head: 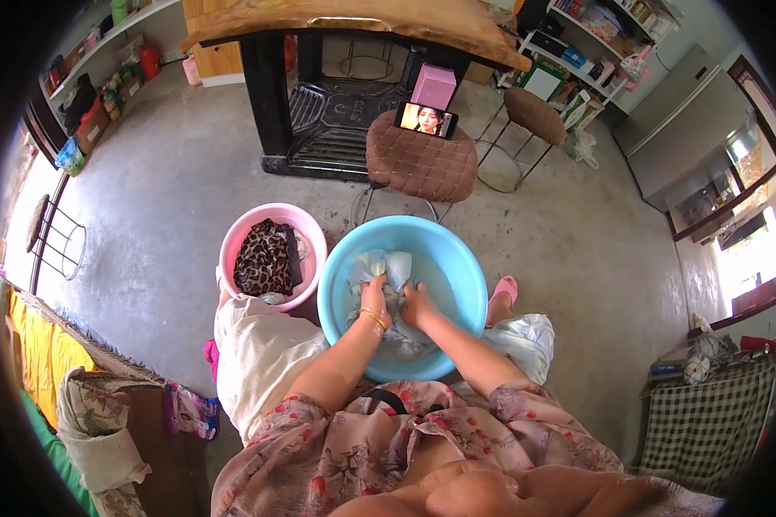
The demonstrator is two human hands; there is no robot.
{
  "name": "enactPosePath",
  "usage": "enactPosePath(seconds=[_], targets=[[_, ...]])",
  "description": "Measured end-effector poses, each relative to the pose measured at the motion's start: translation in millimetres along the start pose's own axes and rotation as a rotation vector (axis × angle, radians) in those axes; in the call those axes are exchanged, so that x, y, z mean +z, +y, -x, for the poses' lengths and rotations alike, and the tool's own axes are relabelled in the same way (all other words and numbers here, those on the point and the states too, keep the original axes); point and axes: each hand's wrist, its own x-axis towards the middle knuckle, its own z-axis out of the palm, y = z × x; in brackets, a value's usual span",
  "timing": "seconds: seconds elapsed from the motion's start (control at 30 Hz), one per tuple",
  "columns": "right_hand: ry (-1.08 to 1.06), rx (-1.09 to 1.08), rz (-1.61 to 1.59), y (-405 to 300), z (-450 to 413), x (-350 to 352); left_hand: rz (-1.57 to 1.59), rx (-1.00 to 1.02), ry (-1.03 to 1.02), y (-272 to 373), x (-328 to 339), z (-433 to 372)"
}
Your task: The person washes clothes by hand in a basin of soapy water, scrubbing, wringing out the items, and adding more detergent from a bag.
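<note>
A light blue plastic basin (472,284) stands on the floor between my legs, with cloudy water and wet pale cloth (398,263) inside. My left hand (375,302), with a gold-coloured bangle at the wrist, is closed on part of this cloth near the middle of the basin. Just to its right, my right hand (418,306) grips another part of the cloth; its fingertips are partly hidden. To the left of the blue basin is a pink plastic basin (227,242). It holds a leopard-print cloth (264,258) and some lighter fabric.
A brown padded stool (420,161) stands just beyond the blue basin, with a phone (427,120) propped on it against a pink box (434,85). Behind is a wooden-topped table (362,19) with a black base. A second stool (534,116) is at the right, near shelves.
</note>
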Motion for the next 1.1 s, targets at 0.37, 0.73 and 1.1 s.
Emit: enactPosePath(seconds=[0.37, 0.73, 1.1], targets=[[0.336, -0.418, -0.656, -74.0, 41.3, -44.8, 0.239, -0.188, -0.582, 25.8, -10.4, 20.6], [0.419, -0.189, -0.286, -56.5, -15.8, -29.3, 0.161, -0.275, -0.223, 17.8, 9.6, 32.1], [0.219, 0.055, -0.12, -0.1, -46.2, -51.9, 0.121, -0.148, -0.253, 8.8, 17.5, 34.0]])
